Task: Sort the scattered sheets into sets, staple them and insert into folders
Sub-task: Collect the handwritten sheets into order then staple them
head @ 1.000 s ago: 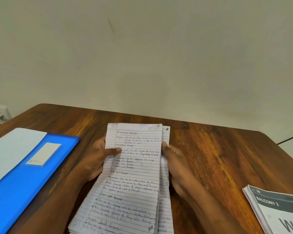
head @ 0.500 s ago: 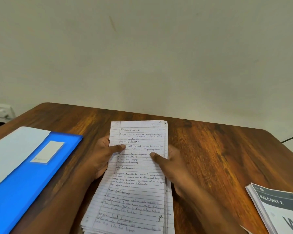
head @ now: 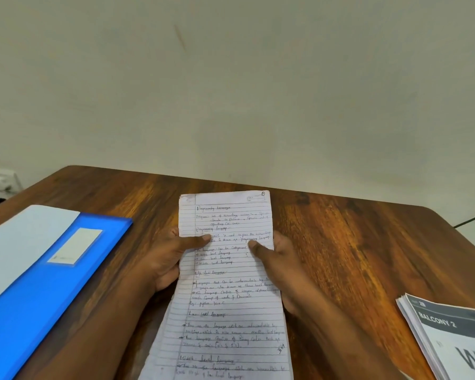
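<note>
We see both hands clasp the stack of handwritten sheets (head: 228, 283) above the tabletop (head: 354, 242): left hand (head: 167, 259) and right hand (head: 280, 259) each grip an edge, thumbs pressed across the top page between them.

Centre lane is being blocked: stack of handwritten sheets (head: 225, 283) is sitting over the table (head: 354, 242) middle, running from mid-depth to the near edge, with left hand (head: 167, 259) and right hand (head: 280, 264) clamping its sides, thumbs on top. Blue folder (head: 39, 292) with a pale sheet (head: 19, 242) on it is occupying the left side. Printed booklet stack (head: 450, 341) is taking the near right corner. Bare wood is showing behind the sheets along the wall (head: 231, 91), and across the right-hand stretch between right hand and booklets. Narrow strip is staying open between folder and left forearm.
</note>
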`<action>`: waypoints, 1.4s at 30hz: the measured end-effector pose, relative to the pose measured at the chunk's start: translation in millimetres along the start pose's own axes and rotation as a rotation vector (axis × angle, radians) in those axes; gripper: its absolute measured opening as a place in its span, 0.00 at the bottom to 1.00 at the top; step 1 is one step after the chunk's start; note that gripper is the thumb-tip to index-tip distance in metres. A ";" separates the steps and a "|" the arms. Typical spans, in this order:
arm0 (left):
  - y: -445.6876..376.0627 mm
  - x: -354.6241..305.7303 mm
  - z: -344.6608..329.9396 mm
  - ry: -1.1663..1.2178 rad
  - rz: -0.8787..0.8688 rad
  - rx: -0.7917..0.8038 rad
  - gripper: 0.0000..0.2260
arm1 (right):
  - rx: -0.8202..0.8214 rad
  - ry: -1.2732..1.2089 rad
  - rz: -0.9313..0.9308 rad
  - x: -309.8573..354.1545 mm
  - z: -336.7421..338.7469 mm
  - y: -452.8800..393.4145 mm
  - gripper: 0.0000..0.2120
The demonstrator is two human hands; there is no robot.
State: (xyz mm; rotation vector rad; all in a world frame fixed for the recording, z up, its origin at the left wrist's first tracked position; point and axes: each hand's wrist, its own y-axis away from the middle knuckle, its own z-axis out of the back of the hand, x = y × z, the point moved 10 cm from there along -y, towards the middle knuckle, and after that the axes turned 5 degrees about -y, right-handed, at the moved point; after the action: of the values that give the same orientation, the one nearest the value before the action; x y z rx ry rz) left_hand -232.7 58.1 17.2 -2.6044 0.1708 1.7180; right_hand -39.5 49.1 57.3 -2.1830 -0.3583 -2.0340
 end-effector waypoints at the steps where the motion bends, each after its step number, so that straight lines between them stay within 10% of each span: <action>1: -0.4 -0.4 -0.2 -0.007 -0.003 -0.001 0.21 | 0.005 -0.007 0.008 1.2 -0.7 -0.1 0.11; 9: 0.8 -26.5 24.6 -0.105 -0.150 -0.075 0.37 | -0.070 0.095 0.001 21.2 18.4 -0.6 0.18; 12: 2.4 -35.9 42.2 -0.132 -0.200 -0.141 0.31 | -0.142 0.721 0.147 32.8 35.9 -5.4 0.08; 16: 0.3 -31.1 62.2 -0.206 -0.104 -0.190 0.22 | -0.030 1.142 0.035 14.2 35.9 -9.2 0.28; 22: 1.9 -28.3 68.6 -0.154 -0.149 -0.151 0.41 | -0.039 1.096 0.004 -2.9 38.6 -15.7 0.39; 42: -1.3 -27.5 69.5 -0.149 -0.205 -0.130 0.43 | 0.018 1.027 0.007 -8.4 45.4 -24.3 0.24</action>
State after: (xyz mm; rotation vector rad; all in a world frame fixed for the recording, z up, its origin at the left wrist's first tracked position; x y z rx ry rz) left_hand -306.9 66.8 15.0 -2.4605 -0.2094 1.8952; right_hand -2.7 83.6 43.9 -0.8714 -0.2138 -2.7454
